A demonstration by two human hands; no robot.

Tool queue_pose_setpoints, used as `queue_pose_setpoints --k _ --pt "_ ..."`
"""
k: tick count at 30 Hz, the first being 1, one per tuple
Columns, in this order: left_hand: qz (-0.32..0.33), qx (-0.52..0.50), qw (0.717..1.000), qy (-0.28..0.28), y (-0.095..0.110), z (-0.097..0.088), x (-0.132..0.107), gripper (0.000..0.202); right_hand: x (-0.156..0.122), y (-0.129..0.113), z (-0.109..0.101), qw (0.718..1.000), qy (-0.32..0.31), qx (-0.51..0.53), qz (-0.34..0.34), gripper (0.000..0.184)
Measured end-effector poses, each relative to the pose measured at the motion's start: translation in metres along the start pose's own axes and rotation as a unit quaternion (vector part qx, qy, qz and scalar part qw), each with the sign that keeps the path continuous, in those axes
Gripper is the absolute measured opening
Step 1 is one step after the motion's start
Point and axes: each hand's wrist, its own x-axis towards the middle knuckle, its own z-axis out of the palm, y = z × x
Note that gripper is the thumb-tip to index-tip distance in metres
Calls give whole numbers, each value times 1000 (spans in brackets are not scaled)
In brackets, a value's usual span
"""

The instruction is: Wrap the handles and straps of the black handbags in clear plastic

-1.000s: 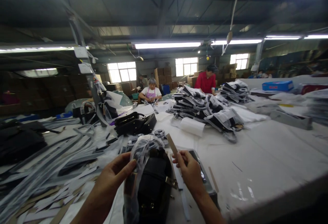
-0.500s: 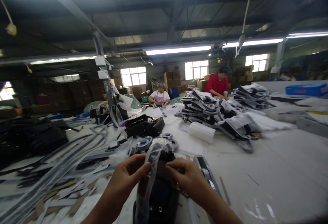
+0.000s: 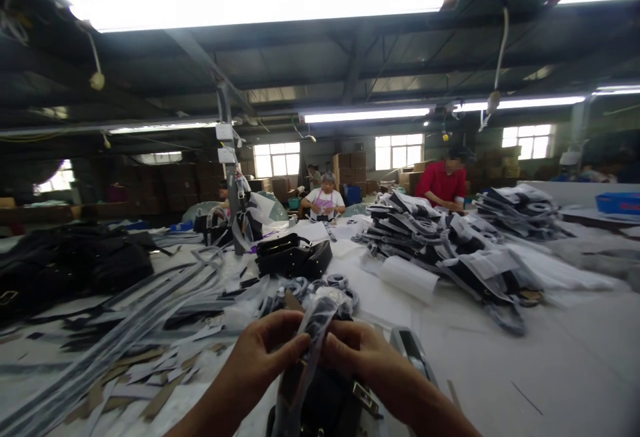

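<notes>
In front of me a black bag (image 3: 325,403) stands on the table, its lower part cut off by the bottom of the view. A dark strap wrapped in clear plastic film (image 3: 320,313) runs up from it. My left hand (image 3: 267,353) pinches the strap's left edge between thumb and fingers. On the other edge, my right hand (image 3: 360,353) has its thumb and fingertips closed on the wrapped strap as well. Below the right hand a gold-coloured buckle (image 3: 365,397) shows on the bag. Coiled wrapped straps (image 3: 335,283) lie just beyond the hands.
Another black bag (image 3: 295,257) stands farther back. A heap of wrapped straps and parts (image 3: 415,223) fills the right centre. Long grey strips (image 3: 130,317) and cut scraps (image 3: 145,377) lie left, near a black pile (image 3: 75,260). Co-workers sit and stand beyond, one in red (image 3: 443,183).
The camera view has tilted, so the scene sits lower and farther right. My right fingers have moved in against the strap, and the buckle has come into sight.
</notes>
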Motion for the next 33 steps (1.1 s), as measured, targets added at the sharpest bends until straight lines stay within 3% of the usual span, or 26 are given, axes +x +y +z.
queue_pose_setpoints --k 4,9,14,17,22,27,30,33 --pt "-2 -3 1000 -7 0 -1 1 40 6 8 6 996 81 -36 11 43" --pt "-16 -42 999 9 -14 0 2 45 10 13 7 996 81 -33 15 43" --pt "-21 -161 983 82 -30 4 5 101 13 10 8 997 66 -15 30 48" --pt "-22 -204 977 64 -32 6 6 123 16 10 7 997 65 -13 38 51" --pt "10 -208 977 44 -28 9 3 96 14 8 1 990 82 -65 93 45" --pt "0 -157 986 61 -30 7 0 49 8 11 3 987 38 127 93 53" --pt "24 -128 989 73 -35 5 1 43 4 21 7 972 48 216 80 52" --pt "39 -86 991 93 -35 5 1 40 1 33 13 968 83 231 48 52"
